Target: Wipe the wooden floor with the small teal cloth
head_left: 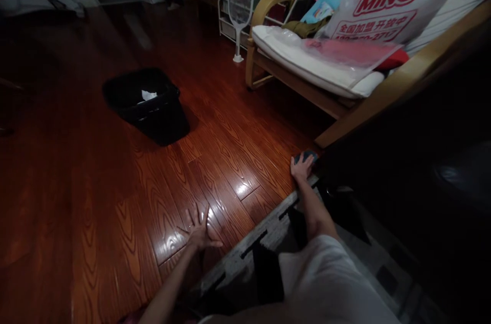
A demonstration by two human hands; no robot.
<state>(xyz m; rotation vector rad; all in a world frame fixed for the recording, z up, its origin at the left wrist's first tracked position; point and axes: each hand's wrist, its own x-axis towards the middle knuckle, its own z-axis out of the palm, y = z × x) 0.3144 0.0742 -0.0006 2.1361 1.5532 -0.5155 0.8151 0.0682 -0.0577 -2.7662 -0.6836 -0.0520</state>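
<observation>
My left hand (198, 232) is held low at the wooden floor (215, 160), fingers spread wide and nothing in them. Whether the palm touches the boards is hard to tell. Farther to the right, my right hand (302, 166) presses down over a dark blue-green cloth (311, 155), partly bunched under the fingers. This cloth lies on the floor near the foot of the wooden armchair (330, 135), by the edge of a patterned rug (245, 252). Part of the cloth is hidden beneath the hand.
A black bin (161, 119) with white paper (149, 95) inside stands ahead on the left. A white racket-shaped swatter (238, 25) stands upright by a rack. On the chair's white cushion (303, 61) sits a printed plastic bag (372, 12). The right side is very dark.
</observation>
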